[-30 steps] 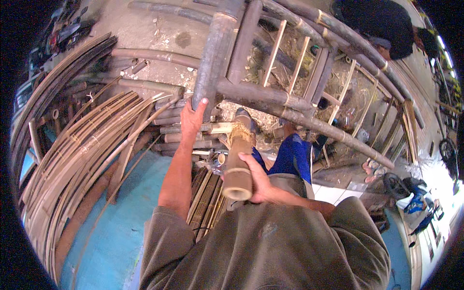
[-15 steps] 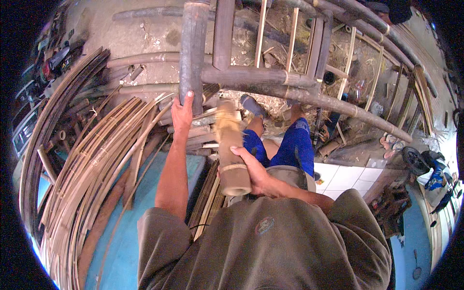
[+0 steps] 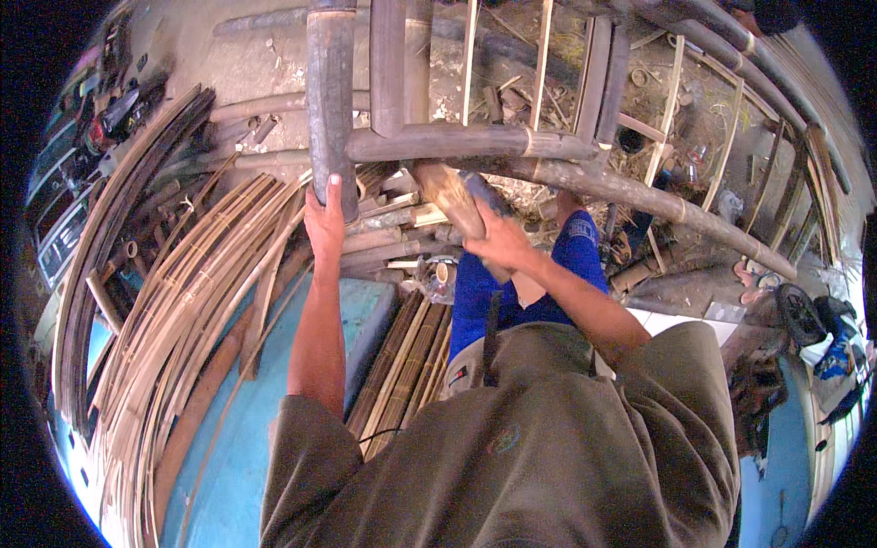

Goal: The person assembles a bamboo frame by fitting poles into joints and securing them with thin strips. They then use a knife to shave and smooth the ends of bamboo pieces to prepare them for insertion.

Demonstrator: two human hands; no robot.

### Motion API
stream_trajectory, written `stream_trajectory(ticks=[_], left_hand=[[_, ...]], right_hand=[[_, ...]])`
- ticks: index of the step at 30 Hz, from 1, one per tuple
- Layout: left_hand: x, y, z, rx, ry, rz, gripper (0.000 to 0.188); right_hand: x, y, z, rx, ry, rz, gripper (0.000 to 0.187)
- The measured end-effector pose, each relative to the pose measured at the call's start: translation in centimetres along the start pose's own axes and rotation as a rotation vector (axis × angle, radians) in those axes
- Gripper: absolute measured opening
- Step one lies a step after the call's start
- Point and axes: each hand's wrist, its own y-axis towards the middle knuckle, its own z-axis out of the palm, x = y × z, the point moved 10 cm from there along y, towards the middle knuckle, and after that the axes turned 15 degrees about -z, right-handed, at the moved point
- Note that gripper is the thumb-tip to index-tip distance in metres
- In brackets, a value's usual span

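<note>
My left hand (image 3: pixel 324 219) is closed round the near end of a thick, dark bamboo pole (image 3: pixel 331 100), its thumb lying along the top. Gripped in my right hand (image 3: pixel 501 239) is a short, stout piece of bamboo (image 3: pixel 449 194) with a frayed, yellowish patch. This piece slants away to the left, and its far end comes up against or just below a bamboo frame. The frame has a thick crosspiece (image 3: pixel 457 142), a dark upright (image 3: pixel 387 73) and thin pale slats (image 3: pixel 541 64). Whether the short piece touches the frame, I cannot tell.
Long split bamboo strips (image 3: pixel 183 338) lie in a curved heap at the left, over a blue surface (image 3: pixel 274 365). Cut bamboo lengths (image 3: pixel 375 239) are piled beyond my left forearm. A long pole (image 3: pixel 676 212) runs rightward past my knees. Shavings (image 3: pixel 539 190) litter the ground.
My right hand has swung forward with the short bamboo piece, which has gone from nearly straight to slanting left. My left hand keeps its hold on the pole; the view has shifted slightly.
</note>
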Motion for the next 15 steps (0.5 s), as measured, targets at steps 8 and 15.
stream_trajectory(ticks=[8, 15], left_hand=[[-0.5, 0.1, 0.7, 0.028, -0.102, -0.028, 0.077], [1.0, -0.1, 0.6, 0.034, -0.057, -0.107, 0.083]], right_hand=[[-0.9, 11.3, -0.8, -0.298, -0.047, -0.112, 0.079], [0.5, 11.7, -0.2, -0.252, -0.017, -0.113, 0.075]])
